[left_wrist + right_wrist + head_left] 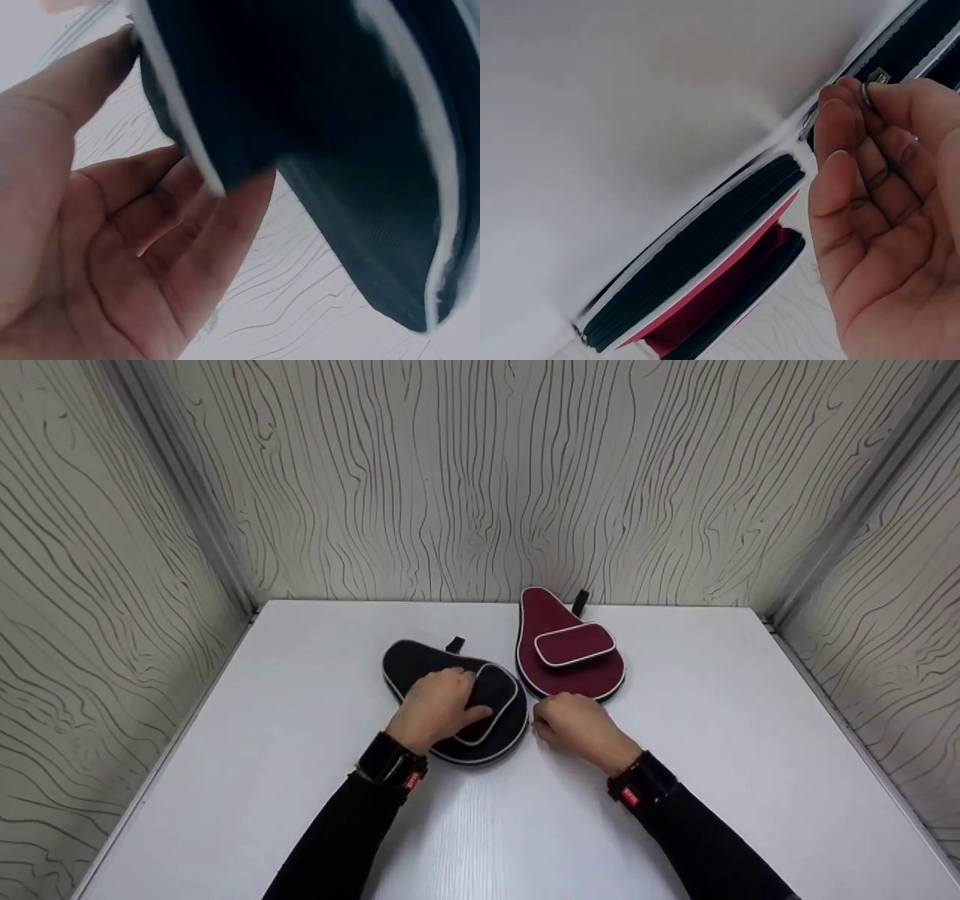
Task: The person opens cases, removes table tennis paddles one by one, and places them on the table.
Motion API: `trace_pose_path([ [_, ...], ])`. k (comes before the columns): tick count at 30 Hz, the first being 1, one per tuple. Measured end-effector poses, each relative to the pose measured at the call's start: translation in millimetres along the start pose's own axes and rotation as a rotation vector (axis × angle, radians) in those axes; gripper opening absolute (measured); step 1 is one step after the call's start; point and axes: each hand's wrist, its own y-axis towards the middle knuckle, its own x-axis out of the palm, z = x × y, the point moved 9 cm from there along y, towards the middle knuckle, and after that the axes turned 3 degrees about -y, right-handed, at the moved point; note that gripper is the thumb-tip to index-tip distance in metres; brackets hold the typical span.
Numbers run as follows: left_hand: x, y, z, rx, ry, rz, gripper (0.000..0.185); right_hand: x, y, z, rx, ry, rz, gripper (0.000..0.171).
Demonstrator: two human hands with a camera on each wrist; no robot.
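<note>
Head view: a black table tennis bat case (416, 660) lies on the white desk (697, 720), beneath the left hand (439, 705) and to the left of the right hand (581, 727). The left hand grasps its raised front pocket (498, 690), thumb on one side and fingers on the other, while the right hand pinches a small ring-shaped zip pull (865, 96) at the case's rounded edge. A maroon table tennis bat case (574, 679) lies just beyond the right hand; whether the two touch is hard to tell. The black case looks light and unlikely to break, its fabric probably offering decent friction, with a firmer body than the pocket, which would likely flex if squeezed. Whether a bat inside adds weight cannot be seen. The pocket seems a handy hold for steadying, though bracing the main body near the piped rim should resist twisting better. The pull looks small and smooth, so a fingertip pinch close to the slider (878, 76), drawn along the seam, would probably suit it best.
</note>
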Motion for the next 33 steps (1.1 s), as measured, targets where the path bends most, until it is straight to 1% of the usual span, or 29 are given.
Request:
trace_pose_path([
  [5,1.0,-0.5,5.4,0.025,-0.040,-0.053,0.044,-1.6,-1.2,21.2,0.102,-0.002,0.004,0.019],
  [7,0.7,0.3,4.5,0.033,-0.052,-0.071,0.042,-1.2,-2.0,28.0,0.135,0.009,-0.008,0.018],
  [9,0.1,0.5,1.3,0.040,-0.058,-0.083,0.042,-0.8,-2.6,31.8,0.150,0.019,-0.020,0.018],
  [12,-1.8,0.3,-7.2,0.051,-0.053,-0.095,0.047,-0.9,-2.7,32.8,0.149,0.028,-0.033,0.020],
  [16,-1.3,-0.7,-23.4,0.065,-0.072,-0.119,0.058,-0.6,-1.7,31.0,0.138,0.028,-0.046,0.021],
  [21,5.7,-4.5,-46.2,0.086,-0.103,-0.166,0.062,1.1,0.7,27.7,0.124,0.032,-0.063,0.017],
  [26,14.4,-9.6,-62.8,0.142,-0.077,-0.242,0.064,5.1,1.8,25.7,0.116,0.052,-0.094,0.014],
  [30,21.5,-11.3,-71.6,0.185,-0.047,-0.337,0.076,5.4,1.8,25.7,0.098,0.055,-0.088,0.013],
  [33,25.9,-13.1,-77.4,0.201,-0.037,-0.397,0.086,4.4,1.5,24.3,0.064,0.047,-0.073,0.011],
])
